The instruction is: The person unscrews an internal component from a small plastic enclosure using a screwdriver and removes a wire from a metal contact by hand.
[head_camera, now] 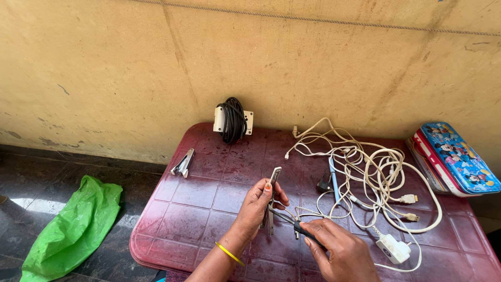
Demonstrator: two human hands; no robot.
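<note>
My left hand [259, 202] grips a slim metal tool [273, 183], held upright over the dark red plastic table [198, 203]. My right hand [338, 250] pinches a black cable [290, 221] whose bare wire ends reach toward the tool. The two hands are close together near the table's front middle. A yellow bangle [229, 254] circles my left wrist.
A tangle of white cables with plugs [373, 167] and a white adapter [392, 248] lie on the right. A blue pen [333, 178], a black cord coiled on a white box [233, 120], a small metal clip tool [183, 163] and a colourful pencil case [455, 157] are there too. A green plastic bag [75, 224] lies on the floor at left.
</note>
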